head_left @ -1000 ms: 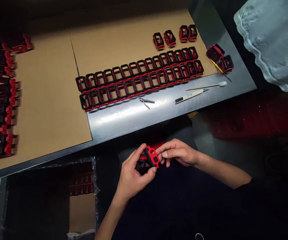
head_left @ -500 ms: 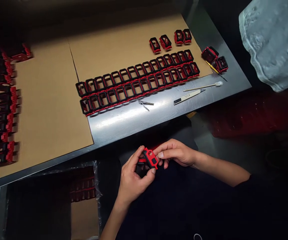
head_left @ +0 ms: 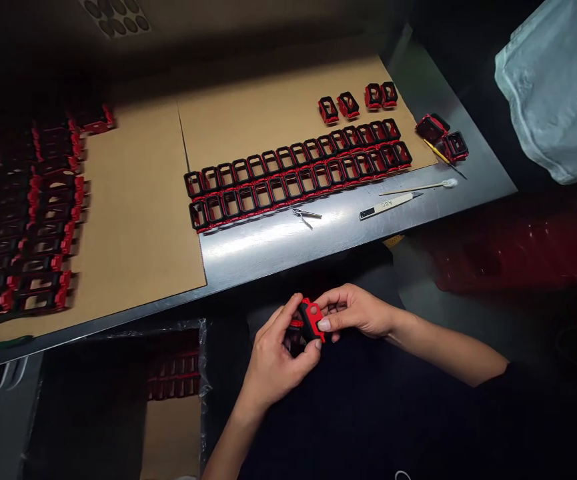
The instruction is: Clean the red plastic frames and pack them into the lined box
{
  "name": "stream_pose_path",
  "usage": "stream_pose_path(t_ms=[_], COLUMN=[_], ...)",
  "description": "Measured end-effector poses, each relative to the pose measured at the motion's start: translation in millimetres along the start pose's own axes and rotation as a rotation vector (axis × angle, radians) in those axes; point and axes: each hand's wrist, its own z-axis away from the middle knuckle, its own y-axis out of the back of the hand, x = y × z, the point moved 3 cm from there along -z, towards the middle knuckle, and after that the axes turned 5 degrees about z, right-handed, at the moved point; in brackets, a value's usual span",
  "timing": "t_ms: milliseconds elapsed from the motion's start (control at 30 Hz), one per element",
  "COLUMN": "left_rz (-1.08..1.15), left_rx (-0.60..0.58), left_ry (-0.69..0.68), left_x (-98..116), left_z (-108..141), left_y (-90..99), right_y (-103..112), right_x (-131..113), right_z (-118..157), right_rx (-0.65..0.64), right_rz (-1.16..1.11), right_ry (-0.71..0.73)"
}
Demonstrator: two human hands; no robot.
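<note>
In front of my body, below the table edge, I hold a small red-and-black plastic frame. My left hand grips it from the left, with the fingertips at its top and the thumb at its lower end. The thumb of my right hand presses on the red face, below a round hole. The other right fingers curl at its right side and behind, partly hidden. Two rows of similar frames stand on the cardboard sheet above my hands.
On the metal table lie nail clippers, a craft knife, a cotton swab and a yellow-handled tool beside two frames. More frames fill the left side. A plastic-lined box stands below the table.
My right thumb has moved from the frame's edge onto its red face and covers the lower, squarish opening. The head view has shifted, so the table's things appear farther right.
</note>
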Motion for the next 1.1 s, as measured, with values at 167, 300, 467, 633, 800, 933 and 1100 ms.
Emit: stream_pose_path(t_ms=[167, 300, 467, 633, 800, 933, 1100], left_rz=[0.081, 0.15, 0.2, 0.23, 0.259, 0.228, 0.186], left_rx=[0.011, 0.002, 0.008, 0.01, -0.001, -0.001, -0.01], left_ry=[0.081, 0.153, 0.213, 0.236, 0.241, 0.21, 0.204], left_x=[-7.4, -11.4, -9.4, -5.5, -4.6, -4.9, -6.3], left_z=[0.0, 0.4, -1.0, -1.1, -0.3, 0.4, 1.5], left_y=[-0.6, -0.9, 0.4, 1.7, -0.3, -2.3, -4.3], right_y=[0.3, 0.3, 1.9, 1.7, 2.1, 3.3, 4.4], right_x=[-1.7, -3.4, -4.3, -3.6, -2.3, -2.6, -3.0], right_z=[-3.8, -5.5, -1.0, 6.9, 12.3, 15.2, 17.2], right_rx=[0.024, 0.006, -0.029, -0.037, 0.007, 0.036, 0.07], right_rz=[-0.028, -0.062, -0.142, -0.141, -0.069, -0.008, 0.057], right_ry=[-0.01, 0.012, 0.027, 0.061, 0.086, 0.1, 0.086])
